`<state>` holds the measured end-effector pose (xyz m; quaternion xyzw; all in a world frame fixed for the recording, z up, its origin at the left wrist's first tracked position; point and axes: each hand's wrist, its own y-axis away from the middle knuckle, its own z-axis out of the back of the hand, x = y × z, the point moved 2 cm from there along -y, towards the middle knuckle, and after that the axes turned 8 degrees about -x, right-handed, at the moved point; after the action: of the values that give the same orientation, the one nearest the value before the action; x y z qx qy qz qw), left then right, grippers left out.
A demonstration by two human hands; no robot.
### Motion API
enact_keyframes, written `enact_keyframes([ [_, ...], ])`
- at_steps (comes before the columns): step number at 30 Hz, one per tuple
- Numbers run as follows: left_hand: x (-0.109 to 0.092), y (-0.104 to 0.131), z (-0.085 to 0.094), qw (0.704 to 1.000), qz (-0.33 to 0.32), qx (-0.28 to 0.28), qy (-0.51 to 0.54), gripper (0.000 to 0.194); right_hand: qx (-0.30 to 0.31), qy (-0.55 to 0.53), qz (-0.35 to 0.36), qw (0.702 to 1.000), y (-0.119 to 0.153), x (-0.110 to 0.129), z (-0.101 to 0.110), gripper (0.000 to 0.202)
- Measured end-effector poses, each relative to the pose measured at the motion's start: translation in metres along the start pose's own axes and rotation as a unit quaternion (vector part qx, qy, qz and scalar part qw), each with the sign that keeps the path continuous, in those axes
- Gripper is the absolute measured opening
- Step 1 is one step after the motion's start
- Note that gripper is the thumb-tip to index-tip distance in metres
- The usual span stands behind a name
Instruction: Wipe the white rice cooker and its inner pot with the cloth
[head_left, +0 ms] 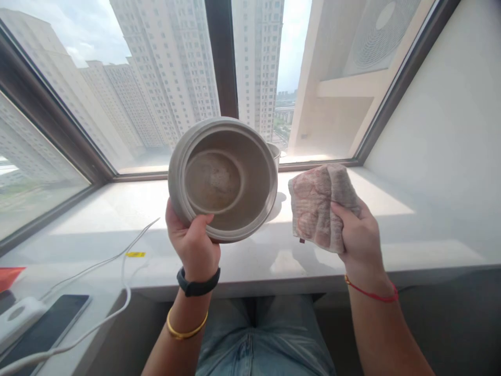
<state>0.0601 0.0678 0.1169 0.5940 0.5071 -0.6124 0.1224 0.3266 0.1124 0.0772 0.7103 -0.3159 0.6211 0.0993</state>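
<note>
A round grey pot is held up and tilted, so its open mouth faces me and its stained inner bottom shows. My left hand grips it at the lower left, the thumb over the rim and the other fingers mostly hidden behind the wall. To the right, my right hand is closed on a folded cloth, pinkish-grey with a faint pattern. The cloth hangs over the sill, apart from the pot. Partly hidden behind the pot is a pale cup-like container.
A white windowsill runs below large windows with dark frames. At the lower left lie a phone, a white power strip and a white cable with a yellow tag. A white wall closes the right side.
</note>
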Motion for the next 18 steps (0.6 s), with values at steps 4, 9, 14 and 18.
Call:
enact_keyframes([
  [4,0.016,0.033,0.0,0.998,-0.02,0.028,-0.061,0.088,0.026,0.13,0.212,0.968,0.05,0.029,-0.038,0.05],
  [9,0.037,0.057,0.004,0.99,-0.032,0.104,-0.087,0.088,0.127,0.42,0.34,0.832,0.074,0.02,-0.084,0.057],
  [14,0.032,0.062,0.017,0.99,-0.032,0.119,-0.066,0.083,0.206,0.49,0.372,0.761,0.077,0.013,-0.098,0.039],
  [18,0.02,0.06,0.018,0.988,-0.077,0.133,-0.022,0.08,0.335,0.467,0.314,0.755,0.09,0.01,-0.099,0.033],
])
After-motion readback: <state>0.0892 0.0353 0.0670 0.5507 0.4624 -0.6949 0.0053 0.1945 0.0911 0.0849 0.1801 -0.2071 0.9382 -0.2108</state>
